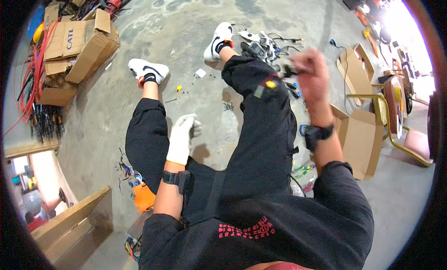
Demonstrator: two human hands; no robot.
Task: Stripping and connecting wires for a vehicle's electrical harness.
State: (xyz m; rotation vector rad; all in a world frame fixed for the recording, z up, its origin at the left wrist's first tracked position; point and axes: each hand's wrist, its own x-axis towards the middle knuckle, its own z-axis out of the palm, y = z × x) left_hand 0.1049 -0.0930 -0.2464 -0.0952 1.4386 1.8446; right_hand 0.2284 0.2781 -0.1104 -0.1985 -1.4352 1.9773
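Observation:
My left hand (184, 136), in a white glove, hovers between my legs with its fingers curled in. Whatever it may hold is hidden or too small to name. My bare right hand (314, 76) is raised beyond my right knee and smeared by motion. Its fingers look closed, with a dark shape (290, 71) at their tips that I cannot make out. On my right knee lies a small yellow item (270, 84) beside a greenish strip (258, 91). Past the knee, a heap of white and black parts with cables (261, 45) rests on the floor.
Small screws and bits (228, 106), a yellow piece (179, 88) and a white square (200, 73) lie on the concrete floor. Cardboard boxes (81, 46) stand at far left, open cardboard (361, 137) at right, near a metal-framed chair (389, 116). An orange piece (144, 198) lies by my left hip.

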